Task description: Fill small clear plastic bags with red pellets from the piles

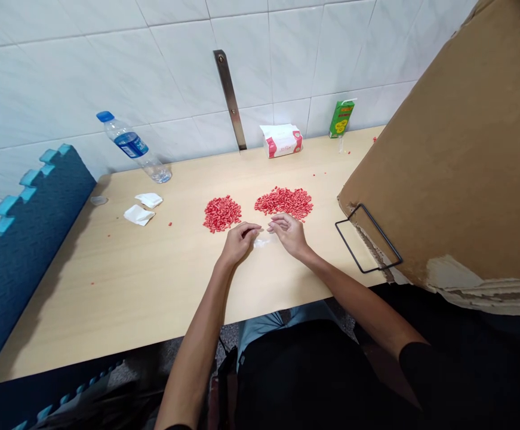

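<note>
Two heaps of small red pieces lie on the pale wooden table (129, 280): a smaller left pile (222, 212) and a wider right pile (285, 202). Just in front of them my left hand (238, 242) and my right hand (289, 233) rest on the table with fingers curled and pinched toward each other. Between the fingertips lies a small clear or white thing (261, 242) that I cannot make out. Whether either hand grips it is unclear.
A plastic water bottle (134, 147) lies at the back left, with crumpled tissues (140, 214) near it. A tissue pack (282, 140) and a green carton (341, 118) stand by the tiled wall. A large cardboard sheet (457, 155) with a black wire handle (367, 239) leans at right. Blue foam mat (18, 239) at left.
</note>
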{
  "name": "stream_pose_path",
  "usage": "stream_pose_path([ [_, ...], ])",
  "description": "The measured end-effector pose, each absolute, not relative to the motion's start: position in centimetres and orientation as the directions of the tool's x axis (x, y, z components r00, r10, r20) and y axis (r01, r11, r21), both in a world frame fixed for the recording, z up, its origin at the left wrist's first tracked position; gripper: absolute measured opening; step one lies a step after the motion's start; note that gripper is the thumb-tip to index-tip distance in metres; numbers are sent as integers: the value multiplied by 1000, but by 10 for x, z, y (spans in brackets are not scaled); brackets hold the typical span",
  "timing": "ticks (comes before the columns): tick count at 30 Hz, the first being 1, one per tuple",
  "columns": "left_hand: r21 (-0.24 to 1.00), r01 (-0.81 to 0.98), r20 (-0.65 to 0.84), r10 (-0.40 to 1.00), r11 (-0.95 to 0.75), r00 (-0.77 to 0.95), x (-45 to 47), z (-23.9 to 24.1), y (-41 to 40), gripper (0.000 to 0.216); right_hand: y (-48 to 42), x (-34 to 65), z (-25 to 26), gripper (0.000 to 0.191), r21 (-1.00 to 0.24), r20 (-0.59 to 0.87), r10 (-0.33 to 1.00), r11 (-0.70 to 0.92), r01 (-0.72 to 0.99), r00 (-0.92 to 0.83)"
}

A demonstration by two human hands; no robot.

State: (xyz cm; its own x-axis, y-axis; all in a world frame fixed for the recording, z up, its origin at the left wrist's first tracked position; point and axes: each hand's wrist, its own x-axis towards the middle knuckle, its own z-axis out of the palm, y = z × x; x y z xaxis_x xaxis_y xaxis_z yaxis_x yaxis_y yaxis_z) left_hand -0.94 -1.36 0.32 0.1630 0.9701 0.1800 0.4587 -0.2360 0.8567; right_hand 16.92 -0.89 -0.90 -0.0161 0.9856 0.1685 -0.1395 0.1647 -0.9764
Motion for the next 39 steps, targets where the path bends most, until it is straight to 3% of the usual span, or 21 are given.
stream_pose_path([
  [6, 985, 141, 90, 995, -96, 45, -8, -6, -11, 34, -8, 168, -11, 23, -974, 168, 986, 163, -158, -16],
  [11, 994, 89, 68, 996, -62, -62, -5, -2, -13, 29, -7, 168, -14, 19, -977, 188, 982, 185, -101, -22],
  [15, 994, 69, 87, 990, -79, -114, -1, 2, -15, 29, -11, 168, -15, 16, -940, 314, 945, 323, 108, -90],
  [21, 995, -32, 84, 985, -89, -148, 12, 6, -19, 40, -17, 165, -16, 21, -659, 569, 796, 592, 463, -206],
  [28, 949, -314, -48, 971, -29, -232, 27, 10, -20, 50, -17, 163, -17, 27, -192, 751, 457, 842, 504, -476],
  [33, 879, -477, -79, 981, -16, -178, 29, 12, -22, 50, -16, 164, -17, 34, -159, 742, 460, 828, 538, -488],
  [39, 856, -517, -95, 984, 4, -149, 27, 14, -23, 46, -16, 165, -18, 36, -146, 762, 452, 818, 557, -463],
])
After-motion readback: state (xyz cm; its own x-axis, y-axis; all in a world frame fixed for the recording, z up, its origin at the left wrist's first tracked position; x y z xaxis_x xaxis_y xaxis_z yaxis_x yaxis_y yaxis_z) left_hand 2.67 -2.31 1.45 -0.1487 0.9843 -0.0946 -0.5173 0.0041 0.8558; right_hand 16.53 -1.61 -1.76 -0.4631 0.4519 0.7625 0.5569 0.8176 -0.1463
